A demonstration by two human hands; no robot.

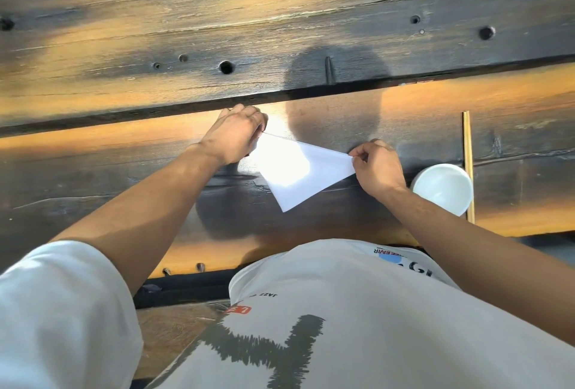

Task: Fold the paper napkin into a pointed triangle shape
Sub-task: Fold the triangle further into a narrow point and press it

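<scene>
From the head camera, the white T-shirt carries upside-down print: "JAZZ" in small dark letters, a red label with partly readable white characters, and "EEVIR" beside a blue dot; the rest is too small to read. The paper napkin, already a white triangle, lies on the dark wooden table with its point toward the person. The left hand presses its left corner with fingers curled down. The right hand pinches the right corner between thumb and fingertips. A white bowl sits just beside the right wrist, next to wooden chopsticks.
</scene>
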